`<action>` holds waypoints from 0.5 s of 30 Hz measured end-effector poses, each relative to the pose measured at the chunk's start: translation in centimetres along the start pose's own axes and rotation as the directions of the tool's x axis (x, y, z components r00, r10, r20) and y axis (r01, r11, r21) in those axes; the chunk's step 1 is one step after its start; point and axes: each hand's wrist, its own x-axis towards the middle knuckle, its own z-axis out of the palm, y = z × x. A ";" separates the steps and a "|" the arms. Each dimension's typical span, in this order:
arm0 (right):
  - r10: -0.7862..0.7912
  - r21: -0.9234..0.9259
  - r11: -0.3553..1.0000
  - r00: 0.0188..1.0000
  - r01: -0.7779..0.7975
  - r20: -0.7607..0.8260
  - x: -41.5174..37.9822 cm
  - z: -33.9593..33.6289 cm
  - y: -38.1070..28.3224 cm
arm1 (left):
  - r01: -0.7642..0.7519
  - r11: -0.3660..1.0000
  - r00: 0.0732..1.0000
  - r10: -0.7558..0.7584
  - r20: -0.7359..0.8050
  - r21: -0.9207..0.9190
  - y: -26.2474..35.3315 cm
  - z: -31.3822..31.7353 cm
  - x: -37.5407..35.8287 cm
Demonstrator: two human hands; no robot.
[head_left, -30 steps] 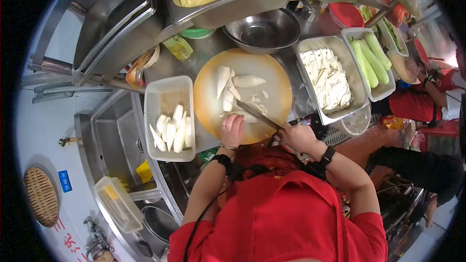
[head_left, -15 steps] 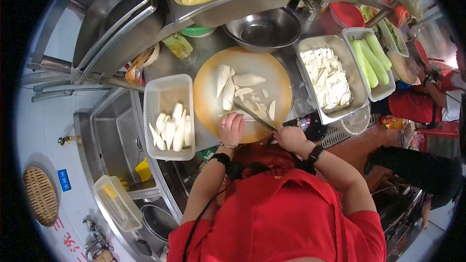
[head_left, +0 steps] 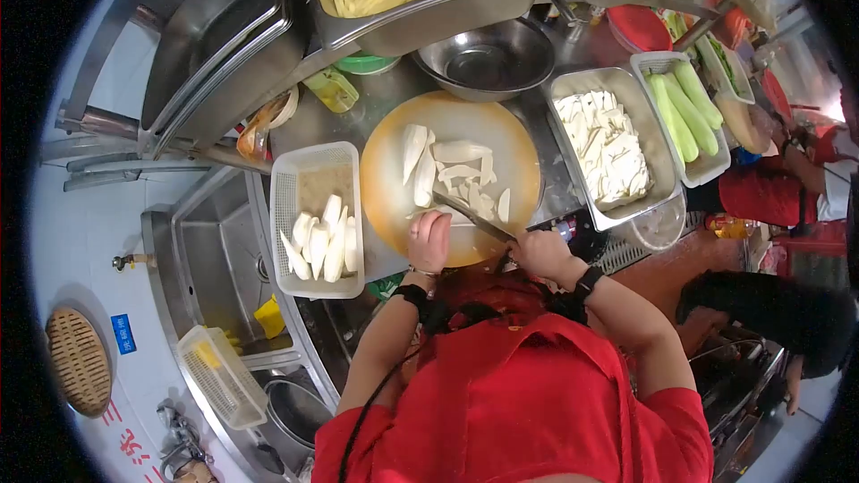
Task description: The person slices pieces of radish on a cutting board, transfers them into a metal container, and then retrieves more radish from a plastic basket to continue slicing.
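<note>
On the round cutting board (head_left: 380, 170), with its orange-brown rim, lie whole peeled white tapered vegetables (head_left: 425, 181) and several cut slices (head_left: 483, 204). They resemble water bamboo shoots, though I cannot be sure of the kind. My right hand (head_left: 543, 255) is wrapped round the handle of a knife (head_left: 474, 218), whose blade slants to the upper left over the board. My left hand (head_left: 429, 241) has its fingers bent and pressed together at the board's near edge, on a white vegetable piece that is mostly hidden under them, close to the blade's tip.
Left of the board stands a white plastic basket (head_left: 279, 259) of whole peeled vegetables; a sink (head_left: 215, 241) lies beyond. To the right are a steel tray (head_left: 667, 174) of white slices and a basket of green gourds (head_left: 689, 112). A steel bowl (head_left: 488, 58) sits behind. Another person (head_left: 778, 197) stands far right.
The slices on the board have shifted, and a long one now lies by the upper right whole piece. Both hands stay nearly in place, with the knife a little lower. The view has moved slightly.
</note>
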 end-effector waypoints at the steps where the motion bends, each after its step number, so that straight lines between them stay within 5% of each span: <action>1: -0.022 -0.023 0.999 1.000 0.022 -0.014 0.0 -0.3 0.5 | 0.000 1.000 1.000 0.000 0.025 0.012 -0.2 0.3 0.1; 12: 0.060 0.026 0.998 0.987 -0.057 -0.151 -1.0 -0.5 3.4 | -0.088 0.987 0.986 0.068 0.155 0.132 -1.5 -2.8 4.4; 15: 0.033 0.072 0.997 0.989 -0.023 -0.141 -1.3 -0.3 2.7 | -0.110 0.993 0.983 0.104 0.148 0.031 -2.3 -2.1 2.9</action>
